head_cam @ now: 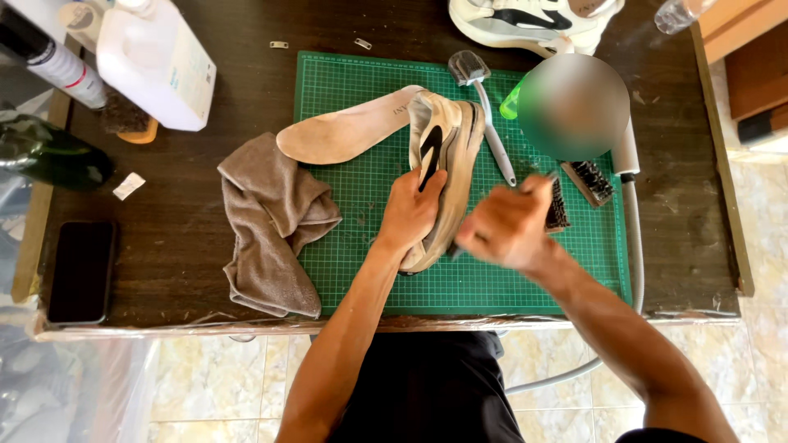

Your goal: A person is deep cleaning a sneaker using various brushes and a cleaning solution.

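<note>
My left hand grips a dirty white sneaker, held on its side over the green cutting mat. Close to the shoe's sole, my right hand is closed on a dark-bristled brush and looks blurred by motion. A beige insole lies on the mat to the left of the shoe, its tip touching the shoe's upper end.
A grey towel lies crumpled at the mat's left edge. A long-handled brush and another brush rest on the mat. A white jug, dark bottle, phone and second sneaker sit on the brown table.
</note>
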